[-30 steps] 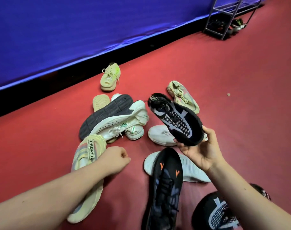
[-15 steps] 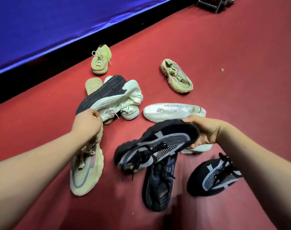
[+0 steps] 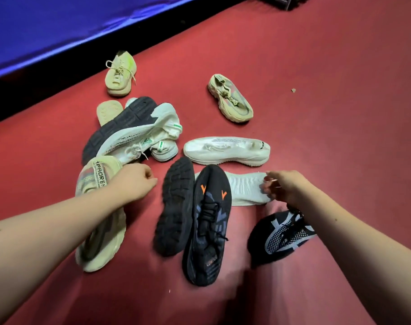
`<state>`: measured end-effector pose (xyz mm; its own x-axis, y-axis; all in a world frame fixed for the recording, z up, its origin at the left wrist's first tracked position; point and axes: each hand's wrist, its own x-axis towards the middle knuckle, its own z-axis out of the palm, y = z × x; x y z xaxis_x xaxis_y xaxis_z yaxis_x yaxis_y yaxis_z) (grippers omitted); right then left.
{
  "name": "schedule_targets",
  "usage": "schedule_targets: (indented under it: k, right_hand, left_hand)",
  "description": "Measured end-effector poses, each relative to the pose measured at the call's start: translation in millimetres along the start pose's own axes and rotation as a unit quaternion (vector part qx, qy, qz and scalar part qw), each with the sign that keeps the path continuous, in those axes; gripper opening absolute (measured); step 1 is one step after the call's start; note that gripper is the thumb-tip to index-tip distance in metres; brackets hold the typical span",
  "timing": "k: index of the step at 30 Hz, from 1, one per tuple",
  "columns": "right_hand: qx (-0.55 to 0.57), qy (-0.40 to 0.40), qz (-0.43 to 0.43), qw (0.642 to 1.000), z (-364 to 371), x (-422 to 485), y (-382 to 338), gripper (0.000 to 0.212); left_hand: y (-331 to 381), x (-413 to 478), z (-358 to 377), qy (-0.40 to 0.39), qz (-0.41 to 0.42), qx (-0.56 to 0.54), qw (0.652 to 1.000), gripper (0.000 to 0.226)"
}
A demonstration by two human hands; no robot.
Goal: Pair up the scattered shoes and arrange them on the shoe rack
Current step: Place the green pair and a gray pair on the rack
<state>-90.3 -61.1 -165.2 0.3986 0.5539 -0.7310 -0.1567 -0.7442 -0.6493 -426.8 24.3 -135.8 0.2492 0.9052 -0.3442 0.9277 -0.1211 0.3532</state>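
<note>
Two hands hover over scattered shoes on a red floor [image 3: 317, 137].
The left hand [image 3: 134, 184] is a closed fist with nothing in it, just right of the beige shoe [image 3: 101, 245]. The right hand [image 3: 286, 188] has bent fingers at the white knit shoe [image 3: 244, 188]; whether they pinch it is unclear. The shoe rack [image 3: 281, 0] stands far right, cut by the frame.

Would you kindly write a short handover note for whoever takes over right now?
Left hand: curled beside the beige sneaker, grip unclear.
Right hand: at the white shoe, grip unclear.
Black mesh shoe lies sole-up; its mate is partly under the right forearm.
Done: nothing paired.
Left: pair every shoe, carry to the shoe rack.
</note>
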Motion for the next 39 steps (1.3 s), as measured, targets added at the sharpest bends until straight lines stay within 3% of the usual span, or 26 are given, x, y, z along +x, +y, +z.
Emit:
schedule_targets:
  k: [5, 7, 9, 11, 13, 15, 17, 20, 22, 24, 26, 27, 29, 31, 32, 35, 38, 39]
  right_hand:
    - [-0.072, 0.014, -0.04, 0.996, -2, -3, 5, 0.013]
    - [-0.193, -0.013, -0.085, 0.977, -5, -3, 5, 0.008]
    - [-0.436, -0.063, -0.125, 0.889, -17, -6, 5, 0.002]
    - [-0.622, -0.107, -0.105, 0.769, -29, -8, 11, 0.027]
    - [-0.705, -0.122, -0.107, 0.691, -39, -7, 25, 0.051]
    - [-0.734, -0.107, -0.143, 0.655, -44, -7, 40, 0.067]
    - [-0.742, -0.085, -0.156, 0.646, -47, -6, 46, 0.072]
    - [-0.754, -0.068, -0.143, 0.637, -48, -7, 46, 0.071]
    - [-0.754, -0.054, -0.137, 0.64, -45, -6, 45, 0.059]
    - [-0.75, -0.065, -0.122, 0.647, -42, -7, 40, 0.051]
    - [-0.731, -0.115, -0.093, 0.666, -43, -9, 29, 0.045]
    - [-0.706, -0.15, -0.082, 0.688, -47, -9, 23, 0.041]
    - [-0.587, -0.208, -0.088, 0.777, -58, -9, 14, 0.027]
    - [-0.382, -0.242, -0.116, 0.884, -66, -12, 11, 0.017]
    - [-0.276, -0.251, -0.127, 0.919, -67, -11, 12, 0.017]
    - [-0.068, -0.225, -0.128, 0.964, -51, -12, 21, 0.042]
    - [0.077, -0.1, -0.044, 0.991, -20, -9, 38, 0.027]
    - [0.11, -0.054, -0.018, 0.992, -12, -8, 44, 0.026]
  left_hand:
    - [20, -6, 17, -0.111, -0.022, 0.042, 0.993, 0.035]
    - [25, -12, 32, -0.149, -0.027, 0.049, 0.987, 0.046]
    - [27, -22, 54, -0.178, -0.054, 0.037, 0.982, 0.07]
    - [26, -30, 71, -0.182, -0.091, 0.015, 0.979, 0.092]
    - [26, -30, 79, -0.18, -0.112, 0.013, 0.977, 0.103]
    - [27, -28, 75, -0.191, -0.128, -0.002, 0.973, 0.1]
    - [25, -24, 68, -0.192, -0.145, -0.052, 0.969, 0.089]
    - [21, -25, 50, -0.181, -0.152, -0.254, 0.938, 0.062]
    - [23, -24, 30, -0.181, -0.153, -0.426, 0.873, 0.046]
    - [24, -22, 9, -0.206, -0.156, -0.581, 0.772, 0.031]
    - [20, -22, -9, -0.233, -0.124, -0.64, 0.721, 0.033]
    - [20, -25, -15, -0.243, -0.106, -0.645, 0.717, 0.043]
    - [19, -27, -19, -0.26, -0.087, -0.643, 0.715, 0.06]
    - [23, -24, -16, -0.275, -0.083, -0.653, 0.701, 0.061]
    - [27, -22, -12, -0.28, -0.087, -0.657, 0.695, 0.059]
    - [41, -22, 13, -0.29, -0.098, -0.645, 0.7, 0.046]
    - [49, -22, 41, -0.296, -0.125, -0.63, 0.707, 0.034]
    - [48, -20, 48, -0.29, -0.13, -0.609, 0.727, 0.034]
